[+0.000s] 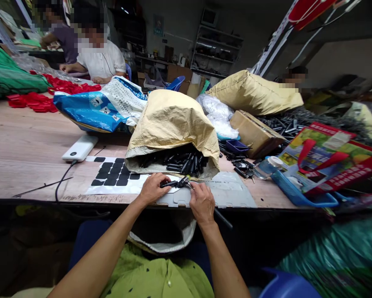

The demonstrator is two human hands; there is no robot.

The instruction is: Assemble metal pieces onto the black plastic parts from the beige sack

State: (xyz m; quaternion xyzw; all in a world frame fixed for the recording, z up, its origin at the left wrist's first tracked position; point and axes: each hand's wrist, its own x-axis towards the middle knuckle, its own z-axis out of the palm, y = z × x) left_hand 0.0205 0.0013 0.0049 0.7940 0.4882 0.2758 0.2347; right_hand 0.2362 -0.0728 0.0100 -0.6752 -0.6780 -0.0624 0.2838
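Observation:
My left hand [154, 188] is closed on the end of a slim black tube-shaped part [169, 184] at the table's front edge. My right hand [202, 202] grips a tool with a long dark handle [223, 218] that sticks out below the palm. A small metal piece shows at its fingertips, against the dark joint-like end [182, 182] of the part; the tool's exact kind is unclear. Just beyond both hands lies a tan woven sack [173, 120], its mouth facing me and filled with black tube-shaped pieces [186, 162]. Below the hands, an open sack [186, 236] hangs at my lap.
A white power bank [80, 149] with a cable and a sheet of black stickers [111, 174] lie to the left. On the right are a wooden box [254, 132], a bottle [268, 166] and a blue tray [291, 192] bearing a colourful bag. Two people sit at far left.

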